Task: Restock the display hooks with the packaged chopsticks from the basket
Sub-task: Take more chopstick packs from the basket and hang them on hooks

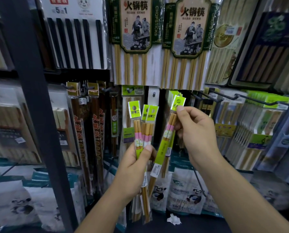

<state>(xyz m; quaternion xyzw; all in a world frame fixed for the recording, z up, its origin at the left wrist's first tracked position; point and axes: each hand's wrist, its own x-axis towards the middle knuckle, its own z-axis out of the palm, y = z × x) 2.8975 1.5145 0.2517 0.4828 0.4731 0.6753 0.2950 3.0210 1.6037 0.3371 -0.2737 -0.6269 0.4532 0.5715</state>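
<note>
My left hand (135,167) grips a bunch of three chopstick packs (144,130) upright by their middles; each has a lime-green header card and pink-banded wooden sticks. My right hand (193,132) pinches the green header of a single matching pack (167,140), which hangs tilted to the lower left. Its header sits just in front of more green-headed packs (174,95) hanging on the display. Several bare black hooks (251,98) stick out to the right of my right hand. No basket is in view.
Large hot-pot chopstick packs (135,39) hang above. Dark red long chopsticks (90,132) hang at the left beside a dark steel upright (31,98). Panda-print packets (184,194) stand low on the shelf, with a crumpled white scrap (174,219) in front.
</note>
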